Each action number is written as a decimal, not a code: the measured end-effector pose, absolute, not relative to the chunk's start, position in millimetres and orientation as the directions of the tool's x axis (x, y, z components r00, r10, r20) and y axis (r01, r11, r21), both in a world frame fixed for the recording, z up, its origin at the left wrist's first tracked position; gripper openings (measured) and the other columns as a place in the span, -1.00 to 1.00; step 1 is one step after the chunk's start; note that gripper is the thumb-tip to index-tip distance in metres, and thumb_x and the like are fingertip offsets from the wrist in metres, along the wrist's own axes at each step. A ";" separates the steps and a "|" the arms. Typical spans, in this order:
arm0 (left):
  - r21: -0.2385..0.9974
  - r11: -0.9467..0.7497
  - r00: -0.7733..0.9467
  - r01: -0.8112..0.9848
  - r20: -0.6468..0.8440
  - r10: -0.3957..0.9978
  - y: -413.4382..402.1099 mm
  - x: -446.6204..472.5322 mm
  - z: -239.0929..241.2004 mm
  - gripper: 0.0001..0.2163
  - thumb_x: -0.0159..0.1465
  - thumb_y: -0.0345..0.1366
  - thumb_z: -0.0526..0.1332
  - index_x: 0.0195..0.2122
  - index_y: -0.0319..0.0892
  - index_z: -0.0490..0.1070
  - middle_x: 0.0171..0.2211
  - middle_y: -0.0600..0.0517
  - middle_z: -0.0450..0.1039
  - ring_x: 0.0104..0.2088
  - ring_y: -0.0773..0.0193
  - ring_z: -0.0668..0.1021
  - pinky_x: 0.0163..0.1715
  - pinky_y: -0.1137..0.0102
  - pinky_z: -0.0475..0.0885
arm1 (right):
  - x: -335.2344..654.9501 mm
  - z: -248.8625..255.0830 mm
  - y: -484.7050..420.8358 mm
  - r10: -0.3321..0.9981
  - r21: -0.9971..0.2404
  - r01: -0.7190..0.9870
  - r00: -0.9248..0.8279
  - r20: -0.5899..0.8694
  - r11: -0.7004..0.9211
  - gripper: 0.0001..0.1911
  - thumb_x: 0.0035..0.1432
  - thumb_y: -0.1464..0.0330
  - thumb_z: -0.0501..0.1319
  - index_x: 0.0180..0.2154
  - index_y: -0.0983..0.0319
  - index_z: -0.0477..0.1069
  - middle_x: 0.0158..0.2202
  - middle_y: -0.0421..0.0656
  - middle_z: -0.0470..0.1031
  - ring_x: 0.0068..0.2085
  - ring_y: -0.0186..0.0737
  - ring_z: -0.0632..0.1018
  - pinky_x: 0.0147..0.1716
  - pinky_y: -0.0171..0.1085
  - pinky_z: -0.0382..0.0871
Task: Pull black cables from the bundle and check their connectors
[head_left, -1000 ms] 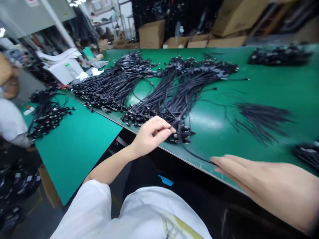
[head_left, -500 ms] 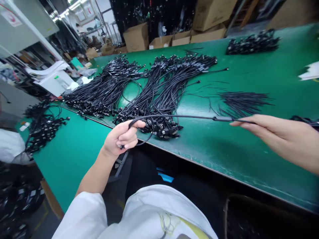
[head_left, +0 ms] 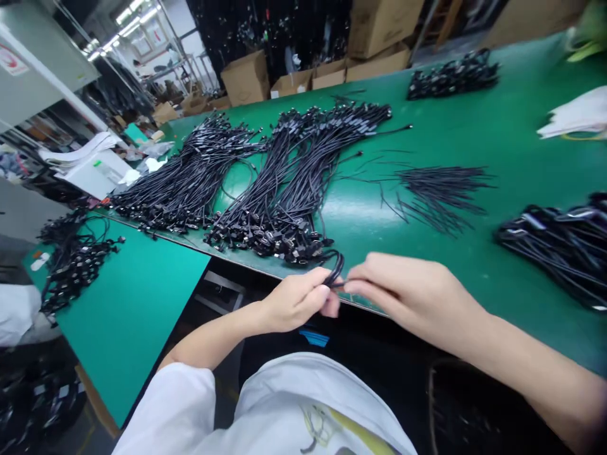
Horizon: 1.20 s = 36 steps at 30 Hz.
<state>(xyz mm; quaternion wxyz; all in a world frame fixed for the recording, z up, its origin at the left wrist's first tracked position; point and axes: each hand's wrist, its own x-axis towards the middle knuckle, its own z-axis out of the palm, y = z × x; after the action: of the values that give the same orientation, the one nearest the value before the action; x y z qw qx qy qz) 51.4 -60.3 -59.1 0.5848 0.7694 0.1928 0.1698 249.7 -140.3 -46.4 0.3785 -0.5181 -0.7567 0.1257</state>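
My left hand [head_left: 303, 299] is closed round a black cable [head_left: 337, 265], which is bent into a small loop that stands up above the fingers. Close beside it, my right hand [head_left: 398, 284] pinches part of the same cable between thumb and fingers. Both hands are over the front edge of the green table [head_left: 478, 303]. The cable's ends are hidden by my fingers. Just behind my left hand lie the connector ends of a pile of loose black cables [head_left: 303, 177].
Another cable pile [head_left: 184, 170] lies left of it. Thin black ties [head_left: 441, 189] are spread mid-table. Bundled cables [head_left: 559, 240] sit at the right, another bundle [head_left: 453, 76] at the back. More cables [head_left: 80, 259] rest on the left table. Cardboard boxes [head_left: 246, 79] stand behind.
The cable was stretched straight between my hands. Now both hands are together and the cable is folded into a loop. My right hand moved left; the view shifted right.
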 end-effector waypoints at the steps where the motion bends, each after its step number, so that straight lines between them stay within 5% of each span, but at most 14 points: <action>1: 0.980 -0.179 0.864 0.093 0.010 0.504 -62.0 52.2 -60.0 -0.66 0.38 -0.04 0.04 -0.16 -0.22 0.40 -0.51 0.08 0.35 -0.49 0.37 0.37 -0.37 0.42 0.32 | 252.3 -50.1 -134.0 0.884 -0.643 0.663 -0.061 0.463 0.383 -0.71 0.22 0.05 0.19 -0.27 0.12 0.47 -0.40 -0.16 0.48 -0.41 -0.25 0.49 -0.40 -0.27 0.39; 4: 0.994 0.106 0.853 -0.020 -0.038 0.520 -59.4 56.2 -62.6 -0.63 0.33 0.04 0.10 -0.18 -0.22 0.38 -0.60 0.14 0.25 -0.59 0.41 0.28 -0.50 0.45 0.22 | 252.5 -69.4 -120.5 0.931 -0.873 0.407 0.120 0.343 0.269 -0.50 0.05 -0.10 0.26 -0.25 0.19 0.43 -0.31 -0.11 0.46 -0.30 -0.19 0.50 -0.30 -0.23 0.43; 7: 0.953 0.283 0.865 -0.107 -0.051 0.500 -57.1 64.8 -71.7 -0.60 0.28 0.09 0.15 -0.33 -0.22 0.37 -0.54 0.04 0.38 -0.45 0.29 0.46 -0.30 0.37 0.36 | 240.2 -84.4 -116.2 0.974 -0.993 0.007 0.193 0.116 0.117 -0.53 0.19 -0.03 0.18 -0.49 0.22 0.31 -0.54 -0.23 0.29 -0.54 -0.37 0.32 -0.54 -0.35 0.28; 10: 0.933 0.327 0.828 -0.150 -0.062 0.557 -62.0 71.7 -88.2 -0.57 0.29 0.11 0.12 -0.44 -0.20 0.31 -0.57 0.04 0.35 -0.35 0.21 0.52 -0.12 0.28 0.36 | 229.2 -84.8 -116.3 0.945 -0.914 -0.391 0.327 -0.028 0.109 -0.56 0.14 0.08 0.28 -0.56 0.23 0.25 -0.61 -0.31 0.05 -0.62 -0.47 0.10 -0.67 -0.41 0.09; 13: 0.960 0.253 0.767 -0.118 -0.074 0.638 -69.6 71.8 -102.4 -0.60 0.33 0.08 0.07 -0.37 -0.20 0.31 -0.63 0.15 0.20 -0.48 0.28 0.46 -0.23 0.32 0.37 | 222.0 -79.6 -116.9 0.937 -0.811 -0.574 0.333 -0.107 0.112 -0.57 -0.01 0.08 0.39 -0.53 0.22 0.26 -0.54 -0.26 0.16 -0.49 -0.39 0.36 -0.50 -0.39 0.37; 16: 0.994 0.104 0.808 0.040 -0.093 0.582 -73.3 68.2 -107.9 -0.58 0.36 0.09 0.01 -0.29 -0.22 0.33 -0.56 0.12 0.26 -0.45 0.30 0.46 -0.24 0.33 0.36 | 212.2 -79.5 -118.4 0.930 -0.822 -0.564 0.339 -0.143 0.079 -0.52 -0.04 -0.07 0.36 -0.32 0.17 0.36 -0.35 -0.16 0.39 -0.26 -0.20 0.52 -0.40 -0.30 0.48; 20: 0.979 -0.057 0.881 0.198 -0.152 0.447 -68.6 65.1 -107.8 -0.49 0.33 0.18 -0.06 -0.43 -0.18 0.31 -0.39 -0.01 0.39 -0.29 0.25 0.47 -0.09 0.30 0.36 | 198.7 -85.0 -118.5 0.936 -0.881 -0.458 0.347 -0.057 0.116 -0.46 -0.02 -0.14 0.30 -0.31 0.16 0.29 -0.37 -0.21 0.34 -0.43 -0.34 0.41 -0.57 -0.38 0.31; 23: 0.979 -0.081 0.892 0.188 -0.136 0.430 -64.5 65.4 -108.3 -0.47 0.25 0.24 0.04 -0.34 -0.19 0.42 -0.19 -0.09 0.40 -0.08 0.15 0.44 0.04 0.25 0.33 | 195.8 -87.0 -115.6 0.924 -0.865 -0.471 0.381 -0.021 0.175 -0.51 0.02 -0.07 0.33 -0.29 0.14 0.24 -0.38 -0.29 0.22 -0.54 -0.48 0.23 -0.61 -0.43 0.15; 27: 0.950 0.289 0.911 0.117 -0.218 0.350 -74.6 69.6 -107.1 -0.52 0.21 0.20 0.17 -0.27 -0.21 0.40 -0.32 -0.03 0.40 -0.19 0.18 0.50 -0.05 0.21 0.40 | 202.9 -87.0 -112.4 0.961 -0.861 -0.503 0.270 -0.067 0.081 -0.50 0.07 -0.12 0.26 -0.30 0.17 0.29 -0.49 -0.31 0.15 -0.58 -0.49 0.18 -0.65 -0.45 0.06; 30: 0.751 0.657 0.917 0.068 -0.307 0.255 -89.8 74.4 -102.0 -0.53 0.18 0.16 0.23 -0.30 -0.22 0.33 -0.51 0.13 0.25 -0.49 0.35 0.43 -0.30 0.28 0.47 | 210.2 -86.9 -111.0 0.978 -0.853 -0.522 0.181 -0.105 0.005 -0.45 0.01 -0.16 0.27 -0.38 0.21 0.29 -0.59 -0.33 0.13 -0.62 -0.49 0.19 -0.67 -0.45 0.10; 36: 0.670 0.742 0.879 0.022 -0.367 0.305 -104.1 84.1 -102.7 -0.56 0.13 0.09 0.33 -0.36 -0.20 0.27 -0.53 0.13 0.30 -0.54 0.39 0.44 -0.47 0.43 0.39 | 212.6 -87.8 -109.2 0.971 -0.841 -0.538 0.224 -0.086 0.049 -0.38 -0.07 -0.22 0.27 -0.47 0.22 0.25 -0.61 -0.34 0.12 -0.69 -0.56 0.07 -0.79 -0.47 -0.05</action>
<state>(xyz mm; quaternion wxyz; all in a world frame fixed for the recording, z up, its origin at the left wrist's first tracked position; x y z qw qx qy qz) 84.1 -104.1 -102.7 0.9037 0.3503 0.2333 0.0785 212.6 -109.2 -87.8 0.6721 -0.4003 -0.2702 0.5613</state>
